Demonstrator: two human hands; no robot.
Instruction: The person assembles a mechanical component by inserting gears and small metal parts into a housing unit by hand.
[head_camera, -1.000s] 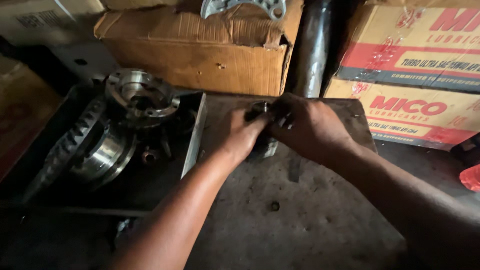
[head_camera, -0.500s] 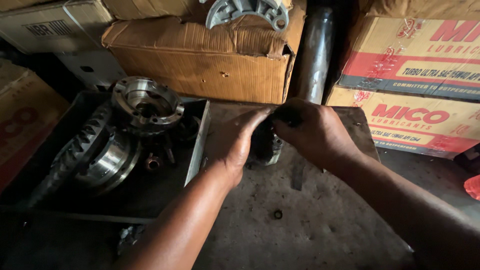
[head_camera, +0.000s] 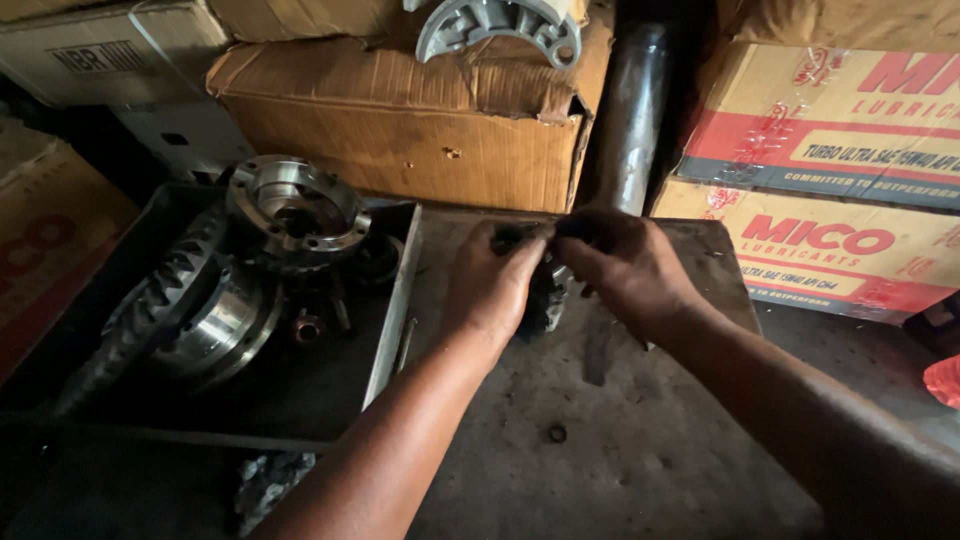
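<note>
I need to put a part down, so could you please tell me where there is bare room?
Bare: grey bench top between the forearms, save a small ring. Crowded: the tray with ring gear and flanged housing; cartons behind; left hand and right hand on dark gear.

Dark, greasy gear part (head_camera: 545, 295) between hands. Silvery steel ring gear (head_camera: 190, 310) in black tray (head_camera: 385, 330). Brown cardboard box (head_camera: 400, 130); red-and-cream cartons (head_camera: 840, 150). Grey stained floor (head_camera: 620, 440).

A toothed ring gear (head_camera: 150, 305) and flanged steel housing (head_camera: 297, 208) are lying in a tray (head_camera: 392, 300) left of the hands; cardboard boxes (head_camera: 400, 120) are sitting behind.
</note>
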